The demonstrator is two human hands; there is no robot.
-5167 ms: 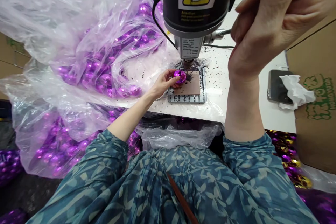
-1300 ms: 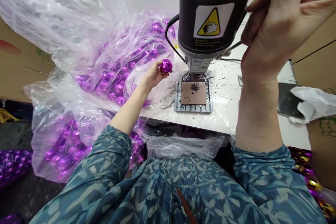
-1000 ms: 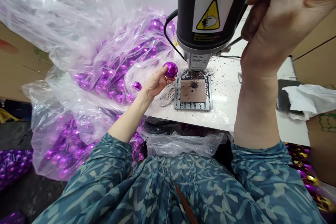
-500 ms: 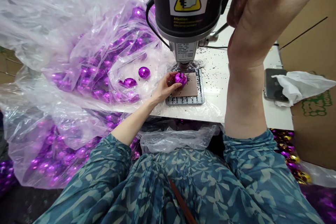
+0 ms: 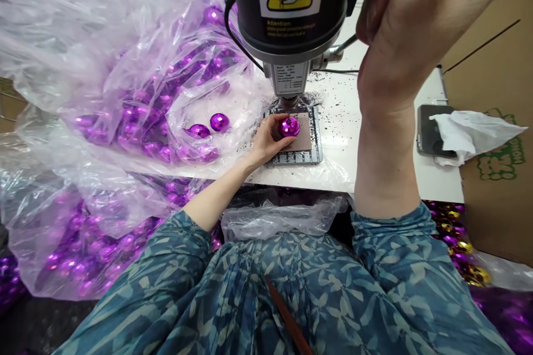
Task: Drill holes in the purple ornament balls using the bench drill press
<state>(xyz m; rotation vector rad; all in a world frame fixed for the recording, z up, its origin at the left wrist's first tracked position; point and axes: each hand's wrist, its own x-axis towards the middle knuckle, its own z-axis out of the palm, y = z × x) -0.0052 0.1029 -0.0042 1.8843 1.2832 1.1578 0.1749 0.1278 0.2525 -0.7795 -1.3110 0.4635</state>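
My left hand [image 5: 268, 137] pinches a shiny purple mirror-ball ornament [image 5: 290, 127] between thumb and fingers. The ball rests on a brown square board [image 5: 305, 138] on the grey slotted base plate [image 5: 317, 152] of a drill press [image 5: 291, 39]. Its small top piece points up, right under the chuck [image 5: 288, 102]; whether the bit touches it I cannot tell. Up at the right, my right hand [image 5: 387, 11] is curled round the end of the press's feed lever [image 5: 346, 46], which is mostly hidden by the fingers.
Two loose purple balls [image 5: 219, 122] lie on clear plastic left of the base. A large plastic bag [image 5: 125, 105] full of purple balls spreads leftward. Dark shavings dot the white table [image 5: 337, 163]. At right are a phone [image 5: 431, 130], a white tissue [image 5: 470, 133] and a cardboard box [image 5: 499, 205].
The purple ball has turned so that its top piece faces up, and it sits slightly further right under the chuck. My left fingers have spread round its sides. My right hand keeps its hold.
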